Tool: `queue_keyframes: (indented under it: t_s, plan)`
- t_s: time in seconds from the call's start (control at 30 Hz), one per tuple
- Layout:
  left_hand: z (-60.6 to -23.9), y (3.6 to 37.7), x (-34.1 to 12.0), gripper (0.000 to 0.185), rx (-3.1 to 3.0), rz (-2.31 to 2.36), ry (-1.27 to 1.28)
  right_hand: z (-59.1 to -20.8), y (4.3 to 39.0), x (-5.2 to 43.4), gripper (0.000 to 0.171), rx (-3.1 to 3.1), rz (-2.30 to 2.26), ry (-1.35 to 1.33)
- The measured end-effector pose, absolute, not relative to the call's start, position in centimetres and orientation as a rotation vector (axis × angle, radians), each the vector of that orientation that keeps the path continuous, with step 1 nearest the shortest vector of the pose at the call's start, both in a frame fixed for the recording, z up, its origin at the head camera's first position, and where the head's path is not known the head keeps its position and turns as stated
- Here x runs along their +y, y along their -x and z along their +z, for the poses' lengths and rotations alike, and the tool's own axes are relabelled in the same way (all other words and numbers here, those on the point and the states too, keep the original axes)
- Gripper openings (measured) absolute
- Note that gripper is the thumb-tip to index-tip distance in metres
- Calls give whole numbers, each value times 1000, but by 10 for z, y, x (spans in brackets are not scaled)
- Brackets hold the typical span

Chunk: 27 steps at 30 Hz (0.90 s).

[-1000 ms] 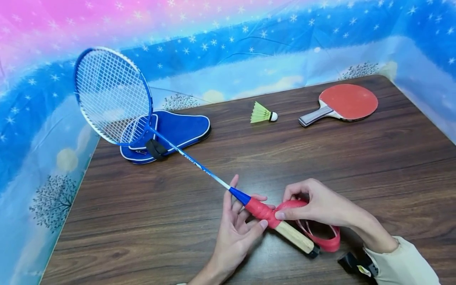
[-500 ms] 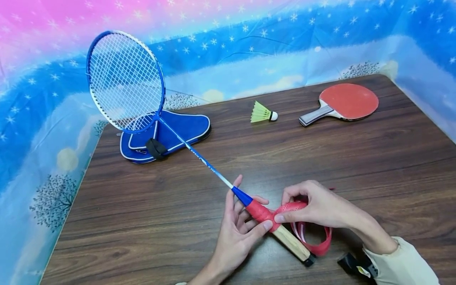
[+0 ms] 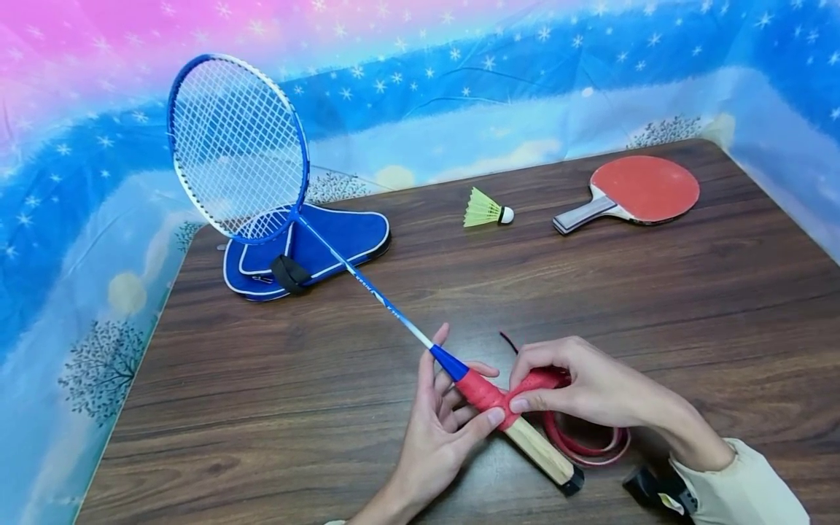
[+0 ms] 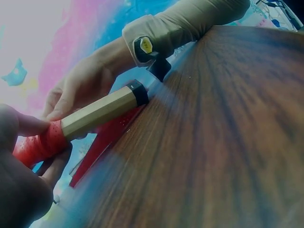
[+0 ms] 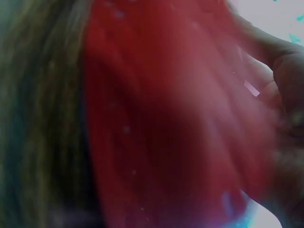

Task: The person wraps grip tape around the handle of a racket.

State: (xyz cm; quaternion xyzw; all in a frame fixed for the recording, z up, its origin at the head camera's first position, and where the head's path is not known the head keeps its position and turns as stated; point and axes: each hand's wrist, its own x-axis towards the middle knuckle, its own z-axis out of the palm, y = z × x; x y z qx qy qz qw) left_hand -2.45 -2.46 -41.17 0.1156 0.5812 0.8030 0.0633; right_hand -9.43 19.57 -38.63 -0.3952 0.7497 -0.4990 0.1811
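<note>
Hands point(image 3: 453, 419) gripped the racket handle point(image 3: 518, 430), right pinching red tape point(image 3: 538, 383) at three o'clock; upper part wrapped, wood below bare.

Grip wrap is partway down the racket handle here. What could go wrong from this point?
The loose red tape loops on the table behind the right hand; it may twist or catch under the handle's black end cap. The left hand pins the wrapped part with only a thumb, so turns might slacken. The raised racket head could swing onto the blue cover.
</note>
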Motion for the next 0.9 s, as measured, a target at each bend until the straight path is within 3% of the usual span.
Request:
queue_keyframes:
  t_s: [0.67, 0.9]
  plan:
    - [-415, 25, -24, 73, 1595, 2521, -458, -382, 88, 194, 5, 2103, -1408, 939]
    - [-412, 25, -24, 67, 1566, 2559, -353, -379, 90, 197, 4, 2062, -1391, 926]
